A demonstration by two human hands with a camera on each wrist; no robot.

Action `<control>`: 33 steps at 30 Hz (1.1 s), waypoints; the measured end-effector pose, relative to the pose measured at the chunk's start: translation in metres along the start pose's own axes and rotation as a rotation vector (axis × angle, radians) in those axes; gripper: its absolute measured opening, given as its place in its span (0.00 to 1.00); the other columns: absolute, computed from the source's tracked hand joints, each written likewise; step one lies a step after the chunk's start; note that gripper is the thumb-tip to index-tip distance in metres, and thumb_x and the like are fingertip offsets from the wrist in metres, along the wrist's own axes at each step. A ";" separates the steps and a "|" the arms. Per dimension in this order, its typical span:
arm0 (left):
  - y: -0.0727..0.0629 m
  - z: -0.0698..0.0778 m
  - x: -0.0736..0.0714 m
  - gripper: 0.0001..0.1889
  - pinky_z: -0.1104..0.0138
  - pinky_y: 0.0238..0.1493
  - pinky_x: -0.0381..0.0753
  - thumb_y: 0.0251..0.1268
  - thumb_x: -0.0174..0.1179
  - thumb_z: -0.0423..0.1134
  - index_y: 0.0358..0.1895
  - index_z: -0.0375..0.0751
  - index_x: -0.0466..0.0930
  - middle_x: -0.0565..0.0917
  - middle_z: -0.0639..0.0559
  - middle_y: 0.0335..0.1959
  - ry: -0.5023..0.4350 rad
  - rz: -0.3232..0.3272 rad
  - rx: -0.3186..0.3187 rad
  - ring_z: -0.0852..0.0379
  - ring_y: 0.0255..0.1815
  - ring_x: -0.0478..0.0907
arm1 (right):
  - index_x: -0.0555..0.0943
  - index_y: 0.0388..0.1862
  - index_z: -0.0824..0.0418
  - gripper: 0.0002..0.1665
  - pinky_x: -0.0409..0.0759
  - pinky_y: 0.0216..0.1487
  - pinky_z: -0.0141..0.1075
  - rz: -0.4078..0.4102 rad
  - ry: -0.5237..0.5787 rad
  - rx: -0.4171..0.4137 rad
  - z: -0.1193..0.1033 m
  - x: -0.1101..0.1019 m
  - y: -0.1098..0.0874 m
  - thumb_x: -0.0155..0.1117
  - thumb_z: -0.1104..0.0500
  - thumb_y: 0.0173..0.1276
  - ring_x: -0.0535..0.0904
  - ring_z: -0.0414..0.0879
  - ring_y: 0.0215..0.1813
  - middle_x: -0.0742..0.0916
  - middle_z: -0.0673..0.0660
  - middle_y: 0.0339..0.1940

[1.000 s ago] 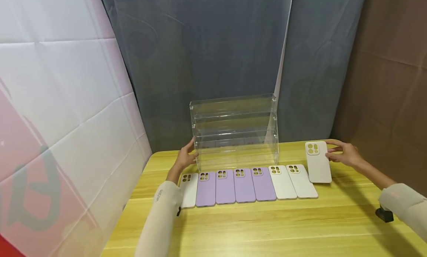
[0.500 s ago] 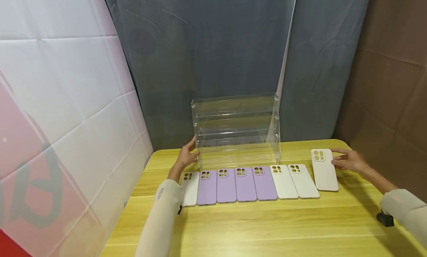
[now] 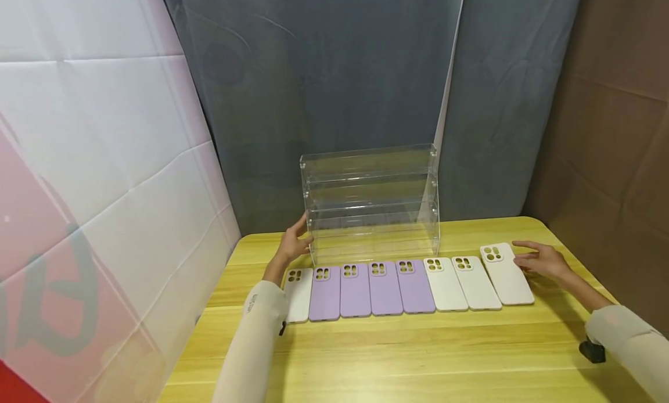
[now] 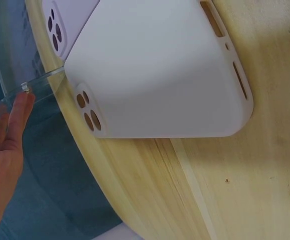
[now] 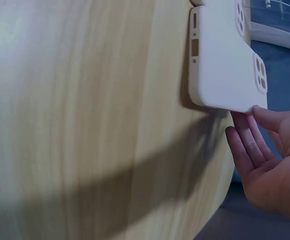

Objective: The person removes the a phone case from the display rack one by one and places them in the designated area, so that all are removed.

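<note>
A clear acrylic display rack [image 3: 372, 217] with stepped tiers stands at the back of the table. My left hand [image 3: 294, 245] holds its left side panel, fingers and thumb at the panel's edge. Before the rack runs a row of phone cases: a white case [image 3: 298, 301] at the left end, several purple cases [image 3: 355, 295], then two white cases [image 3: 446, 290]. At the row's right end, my right hand [image 3: 540, 260] pinches the edge of another white phone case [image 3: 508, 278], held low over the table. In the right wrist view, its thumb is on the case's edge and fingers reach beneath.
The yellow wood-grain table [image 3: 366, 362] has rounded back corners. A dark grey curtain [image 3: 366, 72] hangs behind it, with a white printed curtain [image 3: 104, 159] at left and a brown one [image 3: 617, 130] at right.
My right hand has lowered the white phone case toward the table, beside the other white cases, and its index finger has lifted off the edge. My left hand stays at the rack.
</note>
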State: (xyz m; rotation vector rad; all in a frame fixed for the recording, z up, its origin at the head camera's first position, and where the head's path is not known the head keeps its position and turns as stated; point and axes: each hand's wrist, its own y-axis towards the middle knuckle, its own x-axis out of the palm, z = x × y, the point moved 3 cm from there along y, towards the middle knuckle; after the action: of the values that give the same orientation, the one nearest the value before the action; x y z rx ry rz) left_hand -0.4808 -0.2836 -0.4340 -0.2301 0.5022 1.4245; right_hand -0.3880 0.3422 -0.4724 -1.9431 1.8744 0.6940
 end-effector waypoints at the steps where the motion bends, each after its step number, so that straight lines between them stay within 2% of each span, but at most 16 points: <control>1: 0.000 0.000 0.000 0.41 0.60 0.47 0.92 0.76 0.57 0.27 0.85 0.51 0.49 0.64 0.27 0.76 0.001 0.000 -0.001 0.32 0.67 0.76 | 0.65 0.72 0.83 0.36 0.92 0.35 0.37 -0.002 -0.011 0.001 0.001 0.001 -0.001 0.66 0.65 0.75 0.87 0.34 0.35 0.88 0.77 0.48; 9: -0.003 0.002 -0.001 0.41 0.56 0.49 0.92 0.76 0.57 0.27 0.85 0.51 0.49 0.65 0.27 0.76 -0.002 0.003 -0.005 0.32 0.65 0.77 | 0.69 0.70 0.81 0.34 0.90 0.34 0.31 0.042 -0.070 0.019 0.010 0.007 -0.005 0.68 0.62 0.74 0.84 0.28 0.35 0.89 0.74 0.48; 15: -0.003 0.001 -0.001 0.41 0.53 0.53 0.91 0.77 0.57 0.28 0.85 0.53 0.48 0.65 0.28 0.77 0.008 -0.006 -0.018 0.33 0.67 0.77 | 0.70 0.68 0.82 0.35 0.90 0.34 0.32 0.061 -0.023 0.049 0.016 0.010 -0.010 0.70 0.60 0.73 0.87 0.32 0.34 0.89 0.73 0.46; 24: 0.001 -0.003 0.000 0.41 0.57 0.50 0.92 0.77 0.57 0.28 0.85 0.53 0.49 0.65 0.28 0.76 0.026 0.002 -0.011 0.32 0.65 0.77 | 0.72 0.65 0.83 0.34 0.90 0.32 0.32 0.080 -0.027 0.067 0.020 0.011 -0.012 0.70 0.60 0.73 0.87 0.34 0.31 0.91 0.69 0.42; 26: 0.001 -0.003 0.001 0.41 0.59 0.47 0.92 0.76 0.58 0.28 0.85 0.53 0.49 0.67 0.28 0.75 0.044 0.012 -0.007 0.32 0.64 0.79 | 0.74 0.63 0.83 0.31 0.90 0.32 0.32 0.085 -0.032 0.052 0.018 0.012 -0.013 0.70 0.61 0.73 0.88 0.36 0.31 0.91 0.70 0.42; 29: 0.001 -0.002 0.000 0.41 0.61 0.44 0.93 0.76 0.58 0.28 0.85 0.51 0.48 0.68 0.26 0.74 0.077 0.021 0.004 0.32 0.60 0.81 | 0.79 0.59 0.80 0.27 0.86 0.31 0.26 0.118 -0.126 -0.008 0.012 0.010 -0.011 0.71 0.59 0.71 0.86 0.31 0.31 0.91 0.69 0.40; 31: 0.001 -0.001 -0.002 0.41 0.60 0.44 0.93 0.77 0.58 0.29 0.86 0.50 0.47 0.68 0.25 0.73 0.103 0.018 0.013 0.32 0.58 0.83 | 0.82 0.57 0.78 0.25 0.82 0.30 0.25 0.141 -0.182 -0.061 0.005 0.008 -0.008 0.72 0.60 0.71 0.84 0.27 0.31 0.91 0.68 0.41; 33: 0.000 0.001 -0.008 0.41 0.55 0.48 0.92 0.78 0.58 0.31 0.86 0.47 0.45 0.69 0.25 0.73 0.133 0.007 0.023 0.31 0.59 0.82 | 0.84 0.56 0.75 0.22 0.77 0.25 0.27 0.176 -0.243 -0.112 -0.003 0.005 -0.005 0.72 0.59 0.70 0.81 0.24 0.30 0.91 0.68 0.40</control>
State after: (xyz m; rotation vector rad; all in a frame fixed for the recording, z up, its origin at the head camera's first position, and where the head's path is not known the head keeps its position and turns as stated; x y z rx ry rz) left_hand -0.4812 -0.2897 -0.4293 -0.3060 0.6285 1.4153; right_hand -0.3830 0.3369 -0.4731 -1.6812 1.9034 1.0581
